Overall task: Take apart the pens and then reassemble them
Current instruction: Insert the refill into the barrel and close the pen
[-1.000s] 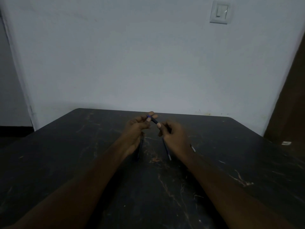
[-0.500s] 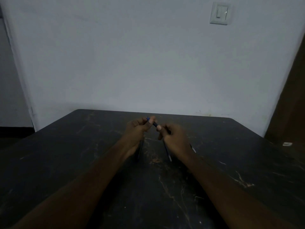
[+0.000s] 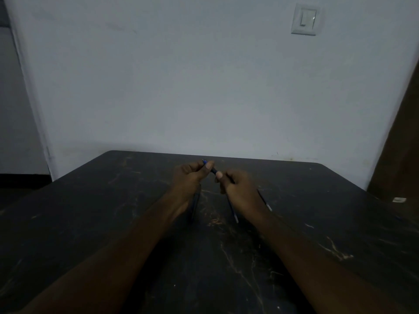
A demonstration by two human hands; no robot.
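Observation:
Both hands hold one dark pen above the middle of the black table. My left hand pinches the pen's blue tip end between thumb and fingers. My right hand grips the other end, which is hidden in the fist. On the table lie three more slim pen pieces: one pen under my left wrist, one pen below my right hand, and one pen to the right of my right wrist. The light is dim, so finer detail is hard to tell.
The table's far edge meets a pale wall with a light switch. A dark wooden door stands at the right. A small white object lies on the table's right edge.
The hands have stayed close together on the pen, with only a slight shift. The pieces on the table have not moved.

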